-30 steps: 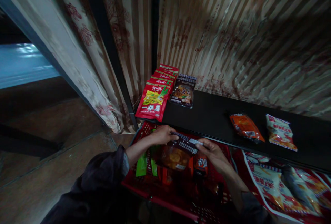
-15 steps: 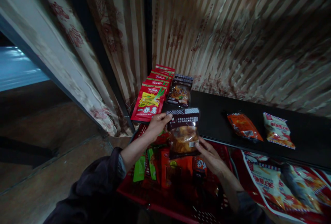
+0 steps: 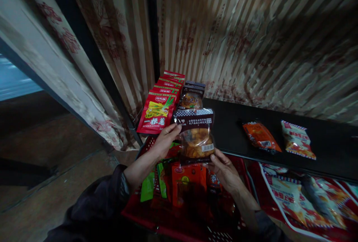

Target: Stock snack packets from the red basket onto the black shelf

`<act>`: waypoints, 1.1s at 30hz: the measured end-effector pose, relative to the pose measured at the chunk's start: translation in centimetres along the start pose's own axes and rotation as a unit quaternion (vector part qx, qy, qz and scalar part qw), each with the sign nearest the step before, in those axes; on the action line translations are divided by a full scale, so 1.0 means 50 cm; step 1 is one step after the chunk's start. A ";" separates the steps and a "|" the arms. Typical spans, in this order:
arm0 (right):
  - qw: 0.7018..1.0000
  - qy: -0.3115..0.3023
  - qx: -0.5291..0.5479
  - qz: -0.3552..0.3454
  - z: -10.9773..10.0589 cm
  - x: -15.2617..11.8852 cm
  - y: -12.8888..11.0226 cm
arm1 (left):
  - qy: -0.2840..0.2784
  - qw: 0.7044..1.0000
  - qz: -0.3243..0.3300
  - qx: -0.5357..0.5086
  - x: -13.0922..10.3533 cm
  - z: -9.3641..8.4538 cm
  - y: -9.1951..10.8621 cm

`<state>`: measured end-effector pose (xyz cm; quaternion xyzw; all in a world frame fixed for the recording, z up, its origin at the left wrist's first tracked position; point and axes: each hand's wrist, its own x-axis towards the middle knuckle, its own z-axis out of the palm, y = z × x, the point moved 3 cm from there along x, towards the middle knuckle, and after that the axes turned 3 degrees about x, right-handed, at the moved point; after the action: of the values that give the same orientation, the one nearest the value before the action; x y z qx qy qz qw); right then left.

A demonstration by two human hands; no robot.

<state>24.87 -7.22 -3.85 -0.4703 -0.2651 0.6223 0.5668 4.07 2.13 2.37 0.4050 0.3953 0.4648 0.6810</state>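
A clear and dark snack bag (image 3: 197,135) with yellow-brown pieces inside is held at the near edge of the black shelf. My left hand (image 3: 165,141) pinches its left side, and my right hand (image 3: 225,169) grips its lower right corner. Just behind it, similar dark bags (image 3: 191,96) lie on the shelf. To their left is an overlapping row of red snack bags (image 3: 158,111). Below both hands stands a red basket (image 3: 145,217) holding green, orange and dark packets.
On the black shelf (image 3: 228,122) lie an orange packet (image 3: 261,136) and a white and red packet (image 3: 298,140). A second container with white and red packets (image 3: 291,197) stands at lower right. Curtains (image 3: 251,40) hang behind, with a dark post (image 3: 152,29) at the left corner.
Both hands have brought the held bag slightly up toward the dark bags on the shelf, and it now covers part of them. The view has shifted a little.
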 end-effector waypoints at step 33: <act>0.998 0.046 -0.025 -0.025 0.000 -0.009 0.001 | -0.051 0.996 -0.073 -0.006 -0.012 0.004 -0.011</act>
<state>24.80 -7.64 -3.78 -0.5057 -0.2656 0.5789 0.5819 4.29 1.38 2.05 0.3943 0.3857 0.3945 0.7349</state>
